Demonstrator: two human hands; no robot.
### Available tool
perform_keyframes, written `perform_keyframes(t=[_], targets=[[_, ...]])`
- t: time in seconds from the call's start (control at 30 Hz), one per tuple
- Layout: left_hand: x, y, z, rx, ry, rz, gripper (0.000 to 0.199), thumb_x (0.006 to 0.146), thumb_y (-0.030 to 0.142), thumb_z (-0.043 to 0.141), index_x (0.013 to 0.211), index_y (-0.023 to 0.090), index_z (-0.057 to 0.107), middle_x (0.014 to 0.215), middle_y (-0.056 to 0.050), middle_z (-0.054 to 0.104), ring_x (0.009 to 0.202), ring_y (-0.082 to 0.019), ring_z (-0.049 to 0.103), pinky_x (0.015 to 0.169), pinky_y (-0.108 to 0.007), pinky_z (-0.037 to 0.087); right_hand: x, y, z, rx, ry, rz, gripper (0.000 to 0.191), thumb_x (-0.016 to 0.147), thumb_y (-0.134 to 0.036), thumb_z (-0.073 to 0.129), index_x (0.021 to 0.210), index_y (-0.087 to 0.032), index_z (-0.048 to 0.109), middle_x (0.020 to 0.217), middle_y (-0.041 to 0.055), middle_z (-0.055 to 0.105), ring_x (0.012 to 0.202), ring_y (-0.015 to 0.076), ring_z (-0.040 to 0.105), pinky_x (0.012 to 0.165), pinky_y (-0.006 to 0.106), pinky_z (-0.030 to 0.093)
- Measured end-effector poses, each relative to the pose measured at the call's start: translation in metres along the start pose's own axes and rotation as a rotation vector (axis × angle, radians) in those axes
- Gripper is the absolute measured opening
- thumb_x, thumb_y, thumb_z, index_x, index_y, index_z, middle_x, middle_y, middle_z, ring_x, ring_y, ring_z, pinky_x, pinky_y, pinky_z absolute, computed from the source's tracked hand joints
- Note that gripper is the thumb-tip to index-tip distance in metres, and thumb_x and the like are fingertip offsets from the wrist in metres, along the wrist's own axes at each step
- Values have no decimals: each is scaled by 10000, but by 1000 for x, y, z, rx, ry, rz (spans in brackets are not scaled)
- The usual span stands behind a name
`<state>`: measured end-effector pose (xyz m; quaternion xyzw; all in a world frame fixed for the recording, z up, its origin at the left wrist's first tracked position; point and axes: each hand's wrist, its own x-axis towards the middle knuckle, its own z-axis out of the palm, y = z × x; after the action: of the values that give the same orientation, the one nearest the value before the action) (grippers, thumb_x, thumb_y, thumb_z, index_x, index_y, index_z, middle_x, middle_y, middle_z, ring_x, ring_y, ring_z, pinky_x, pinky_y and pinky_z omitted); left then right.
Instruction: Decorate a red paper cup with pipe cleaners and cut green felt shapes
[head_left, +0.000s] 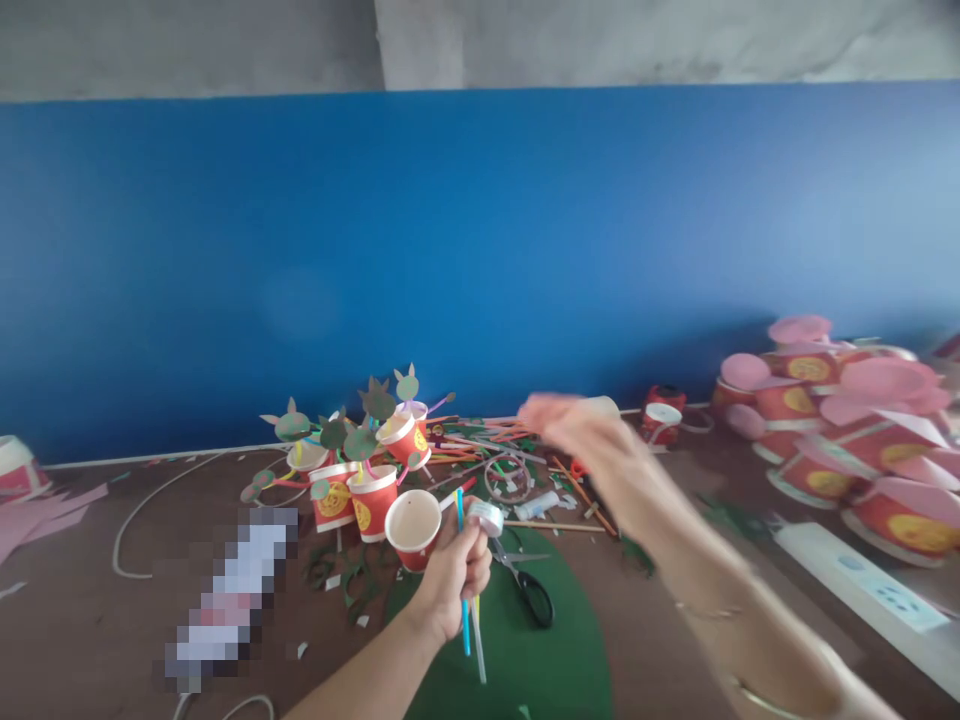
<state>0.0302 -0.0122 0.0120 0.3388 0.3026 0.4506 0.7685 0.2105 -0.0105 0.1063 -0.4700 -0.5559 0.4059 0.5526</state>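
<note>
My left hand (457,570) is closed around a few thin drinking straws, a blue straw (466,630) and a pale straw (479,655) among them. A small roll of white tape (486,517) sits at its fingertips. Beside that hand stands a red paper cup (415,525), open end up. Just right of it lie black-handled scissors (534,598) on a round green sheet (517,665). My right hand (566,425) reaches out over a heap of straws (480,435) toward the back; motion blur smears its fingers, so its grip is hidden.
Several red cups with green paper animal heads (373,505) stand left of centre. Cups with pink paper discs (814,475) are stacked at right, near a white power strip (862,590). A glue stick (536,505) and paper scraps lie about. A blue wall panel (480,250) bounds the back.
</note>
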Motion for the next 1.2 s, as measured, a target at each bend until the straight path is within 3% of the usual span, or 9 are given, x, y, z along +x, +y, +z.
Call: perform_keyframes(t=[0.1, 0.17, 0.27, 0.5, 0.77, 1.03, 1.2], targets=[[1, -1, -2, 14, 8, -7, 469, 683, 477, 683, 970, 239, 398, 499, 131, 195, 383, -24, 106, 350, -158, 48, -8, 40, 25, -52, -64, 238, 252, 779, -408, 615, 756, -166, 682, 771, 53, 653, 802, 216, 582, 722, 341, 446], [1, -2, -3, 22, 26, -22, 479, 685, 481, 678, 993, 252, 391, 498, 133, 184, 382, -25, 97, 351, -151, 43, -16, 68, 37, 15, -65, 363, 262, 740, -431, 633, 738, -172, 680, 738, 37, 639, 766, 209, 570, 683, 320, 437], [1, -2, -3, 43, 29, -38, 484, 687, 483, 672, 1012, 255, 395, 495, 134, 197, 380, -26, 94, 343, -148, 46, -26, 88, 43, 235, -110, 383, 230, 738, -413, 624, 801, -196, 666, 794, 20, 619, 764, 178, 557, 671, 285, 450], [-2, 1, 3, 107, -9, -80, 504, 684, 505, 666, 1027, 247, 401, 488, 135, 233, 368, -24, 89, 330, -158, 34, -28, 87, 43, 465, -256, 330, 128, 727, -298, 600, 741, -172, 624, 768, 22, 574, 747, 163, 529, 628, 271, 481], [-2, 0, 1, 142, -64, -124, 462, 699, 512, 650, 989, 253, 401, 472, 140, 235, 352, -21, 79, 326, -155, 34, -25, 92, 43, 548, -272, 348, 81, 644, -202, 548, 666, -155, 609, 657, 7, 565, 609, 126, 520, 562, 236, 454], [0, -2, 1, 170, -84, -174, 464, 681, 532, 656, 951, 253, 401, 462, 140, 249, 339, -20, 84, 320, -155, 26, -25, 92, 44, 563, -314, 359, 132, 590, -149, 468, 643, -156, 588, 634, 9, 557, 600, 130, 504, 553, 237, 429], [-1, 1, 3, 119, -99, -170, 420, 694, 509, 659, 902, 248, 405, 473, 134, 232, 348, -20, 82, 328, -149, 33, -26, 94, 47, 528, -273, 332, 131, 559, -119, 466, 570, -174, 584, 604, 11, 555, 544, 120, 437, 507, 224, 370]])
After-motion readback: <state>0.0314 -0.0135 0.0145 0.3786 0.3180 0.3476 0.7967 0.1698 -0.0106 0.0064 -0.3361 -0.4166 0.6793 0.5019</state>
